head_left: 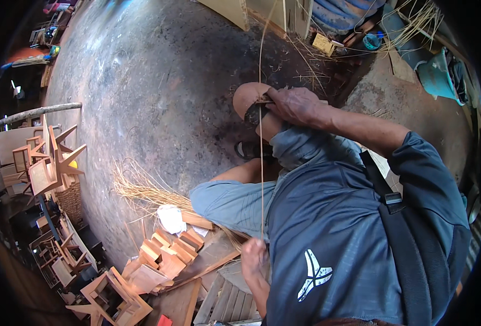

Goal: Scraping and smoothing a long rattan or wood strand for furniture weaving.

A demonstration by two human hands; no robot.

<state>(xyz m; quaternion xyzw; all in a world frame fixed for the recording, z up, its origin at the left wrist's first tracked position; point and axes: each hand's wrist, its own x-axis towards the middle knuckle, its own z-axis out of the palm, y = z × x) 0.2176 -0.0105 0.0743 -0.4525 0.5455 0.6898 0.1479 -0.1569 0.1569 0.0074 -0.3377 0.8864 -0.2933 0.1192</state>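
Note:
My right hand (297, 106) is at my raised knee, fingers closed by a rounded tan pad (248, 98) that rests there; whatever else is in its grip is hidden. A long thin cane strand (261, 179) runs vertically from the top of the view, through the pad by those fingers, down to my left hand (254, 255), which is closed around it low beside my torso. A bundle of loose cane strips (137, 185) lies on the floor to my left.
Stacked wooden blocks (170, 255) and a white cloth (171, 219) lie at lower left, near several wooden stool frames (56, 168). A branch (34, 111) juts in from the left. Boards (273, 11), a teal bucket (436, 76) and scattered strips occupy the upper right.

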